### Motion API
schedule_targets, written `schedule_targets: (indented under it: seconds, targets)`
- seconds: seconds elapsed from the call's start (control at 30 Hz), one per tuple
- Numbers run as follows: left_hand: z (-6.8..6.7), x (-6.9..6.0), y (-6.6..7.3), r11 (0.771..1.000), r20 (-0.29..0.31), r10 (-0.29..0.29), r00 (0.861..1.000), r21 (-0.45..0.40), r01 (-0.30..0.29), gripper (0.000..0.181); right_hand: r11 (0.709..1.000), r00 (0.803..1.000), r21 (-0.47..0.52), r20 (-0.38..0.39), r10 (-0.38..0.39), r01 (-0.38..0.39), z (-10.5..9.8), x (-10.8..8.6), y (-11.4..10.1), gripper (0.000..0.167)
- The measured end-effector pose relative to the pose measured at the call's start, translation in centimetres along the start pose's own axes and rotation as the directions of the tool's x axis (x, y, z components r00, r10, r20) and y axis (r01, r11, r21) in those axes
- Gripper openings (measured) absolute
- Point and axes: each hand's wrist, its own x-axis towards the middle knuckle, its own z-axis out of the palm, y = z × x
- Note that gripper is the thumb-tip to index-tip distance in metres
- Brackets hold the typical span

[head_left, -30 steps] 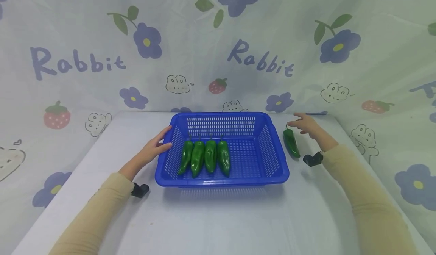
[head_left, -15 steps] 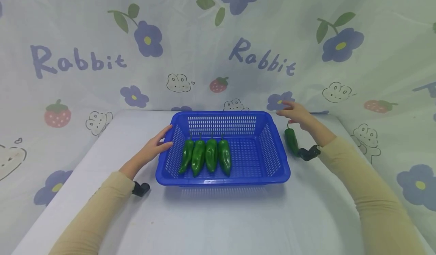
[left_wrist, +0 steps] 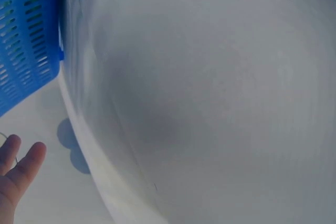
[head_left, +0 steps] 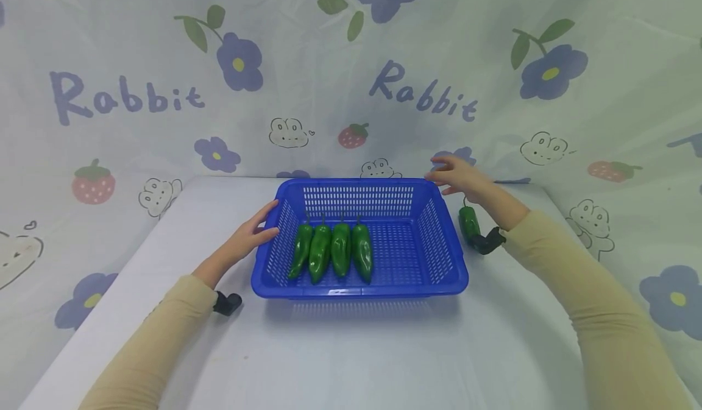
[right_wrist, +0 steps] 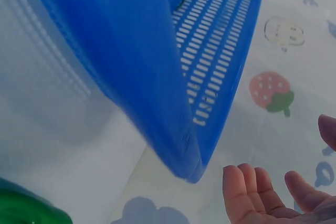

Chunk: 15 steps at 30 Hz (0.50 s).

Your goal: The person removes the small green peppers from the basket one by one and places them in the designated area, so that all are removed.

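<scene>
A blue plastic basket (head_left: pixel 356 291) stands in the middle of the table, with several green peppers (head_left: pixel 341 250) side by side in its left half. At the basket's left rim is my left hand (head_left: pixel 241 240), fingers spread and straight; whether they touch the rim I cannot tell. My right hand (head_left: pixel 462 178) hovers by the back right corner, its fingers relaxed and holding nothing, as the right wrist view confirms with its fingers (right_wrist: pixel 239 195) apart from the basket. One more green pepper (head_left: pixel 468 221) lies on the table right of the basket, partly hidden by the right wrist's camera.
A white table (head_left: pixel 351 355) carries everything. Behind it hangs a pale curtain (head_left: pixel 307 81) printed with flowers, strawberries and rabbits, close to the basket's back rim. Black wrist cameras (head_left: pixel 227 304) sit on both wrists.
My right hand has moved left, from above the loose pepper's stem to the basket's back right corner. The left hand and the peppers have stayed in place.
</scene>
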Motion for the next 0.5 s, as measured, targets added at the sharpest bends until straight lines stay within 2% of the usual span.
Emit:
schedule_targets:
  seconds: [0.23, 0.5]
  targets:
    - [0.0, 0.0, 0.1, 1.0, 0.001, 0.005, 1.0, 0.0, -0.005, 0.07, 0.999, 0.997, 0.053, 0.071, -0.001, -0.003, 1.8, 0.2, -0.4, 0.066]
    - [0.0, 0.0, -0.1, 1.0, -0.003, 0.013, 1.0, -0.008, -0.013, 0.069, 0.999, 0.993, 0.046, 0.116, -0.014, 0.009, 4.0, 0.4, -1.0, 0.063]
